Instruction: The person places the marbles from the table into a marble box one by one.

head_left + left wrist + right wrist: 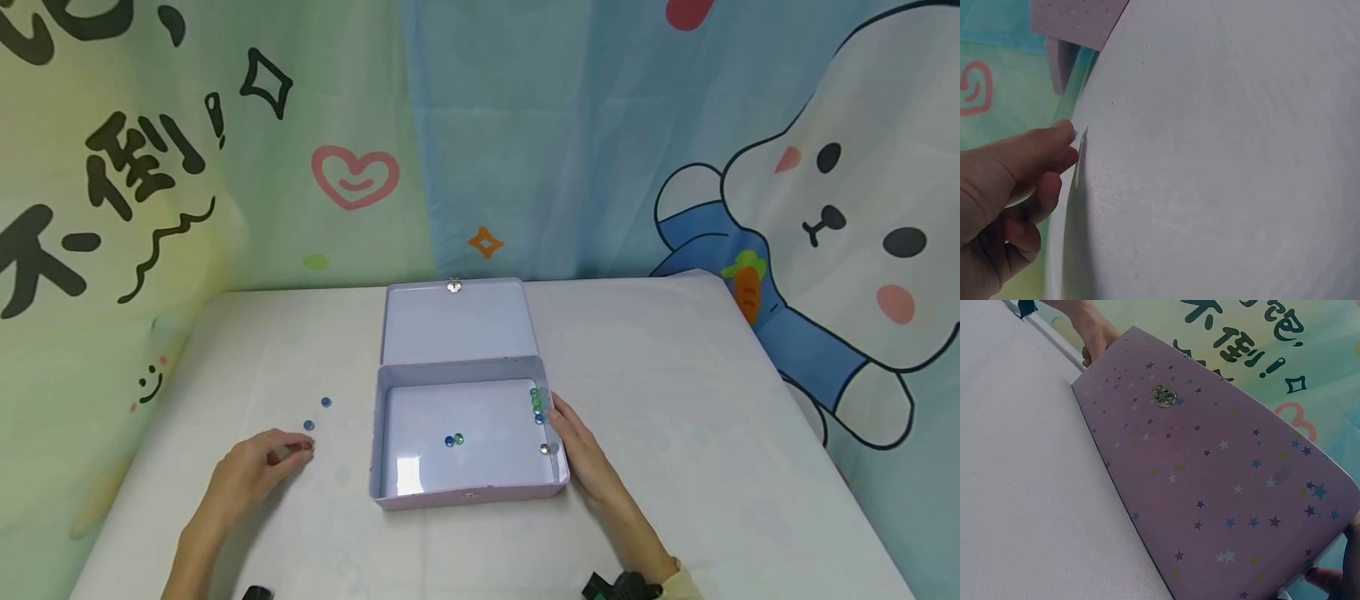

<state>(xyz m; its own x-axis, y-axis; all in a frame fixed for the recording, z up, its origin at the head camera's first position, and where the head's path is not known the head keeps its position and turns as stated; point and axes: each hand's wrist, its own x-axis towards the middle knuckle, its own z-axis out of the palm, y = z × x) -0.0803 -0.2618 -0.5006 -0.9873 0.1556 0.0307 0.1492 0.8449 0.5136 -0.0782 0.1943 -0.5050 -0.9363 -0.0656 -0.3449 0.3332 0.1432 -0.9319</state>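
A tin box [471,492], pink outside with printed stars, stands on the table with its lid [457,323] swung back. Several green, blue and gold-coloured marbles lie inside, among them a blue marble [449,442] beside a green marble [459,438]. My right hand [588,454] grips the box's right wall near the rim, and part of it shows at the corner in the right wrist view. Left of the box, my left hand [258,467] pinches a small shiny marble [308,446] between thumb and finger, mostly covered by the fingertips.
Two blue marbles, one nearer the hand [309,425] and one farther back [326,402], lie on the white tablecloth [675,358] left of the box. Behind the table hangs a printed curtain [525,167]. A metal clasp [1164,395] sits on the box's front.
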